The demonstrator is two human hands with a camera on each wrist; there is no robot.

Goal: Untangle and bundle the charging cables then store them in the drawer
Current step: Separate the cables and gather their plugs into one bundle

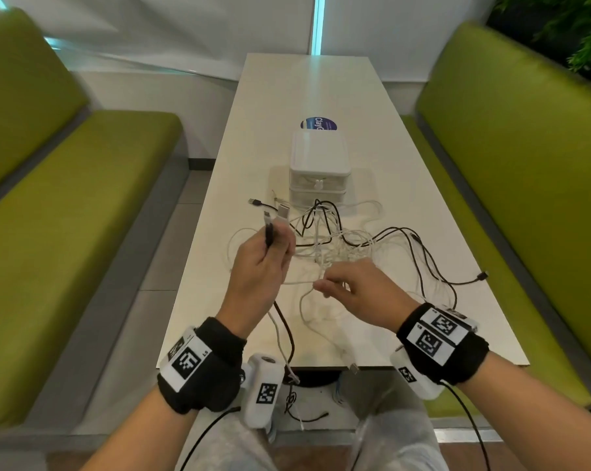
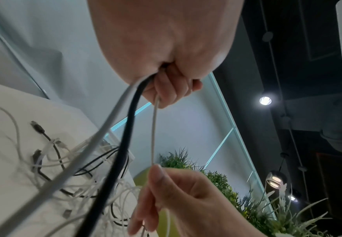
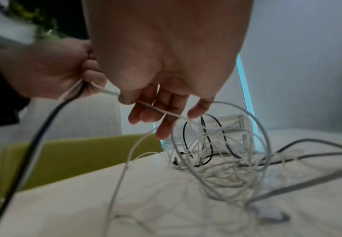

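Observation:
A tangle of white and black charging cables [image 1: 338, 243] lies on the white table [image 1: 307, 90], in front of a small white drawer unit [image 1: 319, 164]. My left hand [image 1: 263, 263] is raised above the table and grips several cable ends, a black plug [image 1: 268, 232] and a white plug [image 1: 282, 212] sticking up from the fist. In the left wrist view a grey, a black [image 2: 129, 121] and a thin white cable [image 2: 153, 131] leave that fist. My right hand [image 1: 352, 287] pinches the thin white cable [image 3: 159, 110] between thumb and fingers, close to the left hand.
Green bench seats [image 1: 66, 205] flank the table on both sides. A round blue sticker [image 1: 318, 124] sits behind the drawer unit. Loose cable ends hang over the near table edge [image 1: 321, 367]. A black plug [image 1: 481, 276] lies near the right edge.

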